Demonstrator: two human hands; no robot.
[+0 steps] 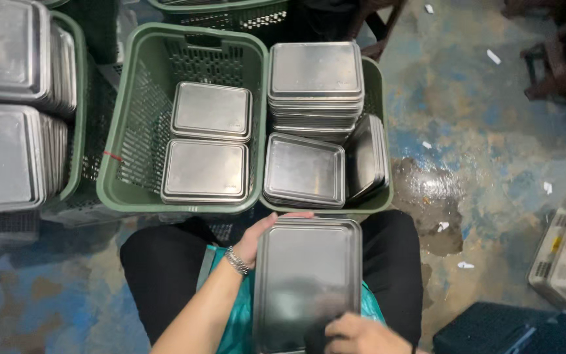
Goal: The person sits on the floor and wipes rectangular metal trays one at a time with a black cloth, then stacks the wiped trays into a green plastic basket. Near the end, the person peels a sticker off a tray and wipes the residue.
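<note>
1. Left hand grips the far-left edge of a steel tray, fingers curled over the top rim; bracelet on the wrist.
2. Right hand is on the tray's near edge, low in frame, partly cut off; thumb looks pressed on the tray face, full grip can't be confirmed.
3. Tray sits over the person's lap, face up, long side running away from the camera, above a teal cloth.
4. Just beyond the knees: two green baskets side by side on the floor.
5. Left basket: two low tray stacks, one behind the other.
6. Right basket: tall stack at the back, low stack in front, a few trays standing on edge at the right wall.
7. More tray stacks in a basket at far left.
</note>
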